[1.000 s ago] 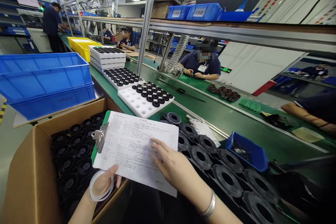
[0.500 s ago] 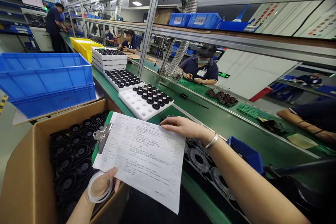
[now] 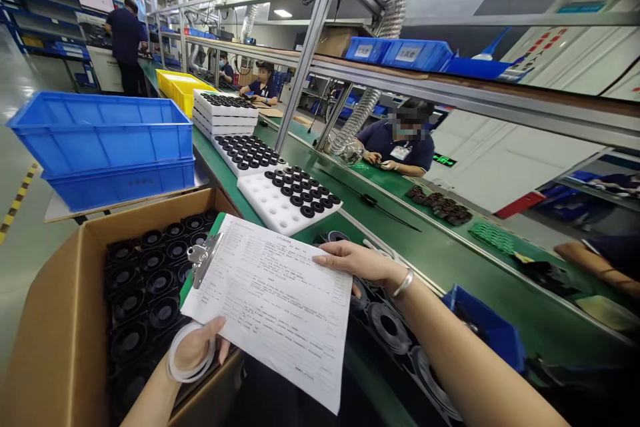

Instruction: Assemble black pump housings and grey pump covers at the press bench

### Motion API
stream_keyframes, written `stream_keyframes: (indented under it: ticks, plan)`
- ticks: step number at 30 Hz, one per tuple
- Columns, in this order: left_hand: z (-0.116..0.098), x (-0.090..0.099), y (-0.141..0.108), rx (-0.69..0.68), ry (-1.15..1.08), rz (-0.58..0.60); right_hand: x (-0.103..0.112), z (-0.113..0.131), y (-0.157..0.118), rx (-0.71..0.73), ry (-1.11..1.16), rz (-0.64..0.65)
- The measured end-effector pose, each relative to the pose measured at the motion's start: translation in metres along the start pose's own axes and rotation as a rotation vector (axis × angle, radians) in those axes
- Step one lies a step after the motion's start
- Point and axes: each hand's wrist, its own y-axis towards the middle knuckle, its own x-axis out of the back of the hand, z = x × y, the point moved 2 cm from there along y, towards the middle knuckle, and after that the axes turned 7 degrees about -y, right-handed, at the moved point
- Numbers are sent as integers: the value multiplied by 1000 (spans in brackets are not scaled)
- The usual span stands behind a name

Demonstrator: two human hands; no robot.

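Note:
A green clipboard (image 3: 187, 285) with a metal clip (image 3: 205, 257) bears printed sheets of paper (image 3: 275, 307), tilted in front of me. My left hand (image 3: 200, 345) grips its lower left edge, thumb on the paper and fingers beneath; a translucent white ring circles that wrist. At the upper right edge, my right hand (image 3: 353, 261) holds the sheets with its fingers on top and its thumb side partly hidden behind them. Below the clipboard on the left stands a cardboard box (image 3: 75, 267) full of black round parts (image 3: 160, 280).
White foam trays (image 3: 265, 203) with black rings lie on the green bench ahead. Blue crates (image 3: 110, 140) are stacked at left. Large ring parts (image 3: 387, 327) and a blue bin (image 3: 485, 327) sit at right. A metal frame post (image 3: 310, 53) rises ahead; co-workers sit across the bench.
The view has turned slightly left, so the surroundings appear shifted right. Both hands keep hold of the clipboard and sheets; the right hand sits slightly lower on the paper's edge.

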Motion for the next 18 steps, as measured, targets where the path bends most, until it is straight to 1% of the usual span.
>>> stream_keyframes:
  ticks: [4, 7, 12, 15, 18]
  plan:
    - [-2, -3, 0, 4, 13, 20, 0, -1, -1, 55, 80, -18]
    - [-1, -5, -1, 3, 23, 12, 0, 0, -5, 93, 128, -41]
    - [8, 6, 0, 39, 47, -32, 1, 1, -19, 113, 190, -132]
    - [10, 12, 2, 94, 92, -6, 7, -1, -33, 137, 223, -187]
    - [8, 15, -1, 153, 145, -7, 14, -6, -48, 155, 272, -243]
